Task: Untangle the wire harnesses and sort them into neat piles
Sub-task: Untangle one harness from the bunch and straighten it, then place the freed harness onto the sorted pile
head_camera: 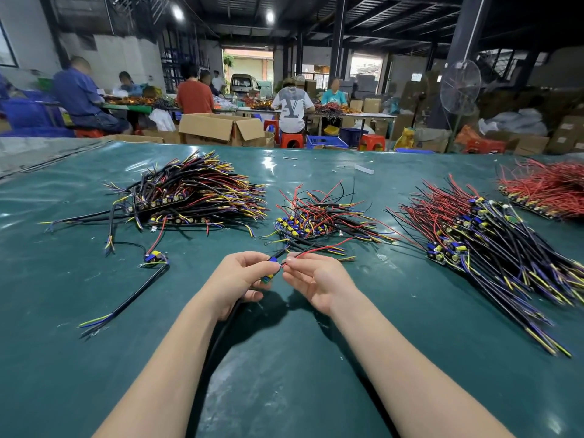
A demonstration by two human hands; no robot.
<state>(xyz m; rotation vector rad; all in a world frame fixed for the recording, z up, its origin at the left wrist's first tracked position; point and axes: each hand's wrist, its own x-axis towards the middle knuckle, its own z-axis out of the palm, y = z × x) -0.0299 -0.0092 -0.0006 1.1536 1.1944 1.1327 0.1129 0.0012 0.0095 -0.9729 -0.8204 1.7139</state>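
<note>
My left hand (pixel 238 281) grips one wire harness (pixel 272 270) by its small blue and yellow board, and a black cable from it trails down under my left forearm. My right hand (pixel 311 279) pinches the harness's red wire just right of the board. Straight ahead lies a tangled heap of harnesses (pixel 319 218) with red, black and yellow wires. A big pile of dark multicoloured harnesses (pixel 192 191) lies at the far left. A long sorted pile (pixel 483 245) fans out on the right. A red-wired pile (pixel 546 189) sits at the far right.
A single harness (pixel 151 263) with a black cable lies alone on the green table cover (pixel 284 358), left of my hands. Beyond the table's far edge are cardboard boxes (pixel 221 128), red stools, seated workers at other benches and a standing fan (pixel 459 90).
</note>
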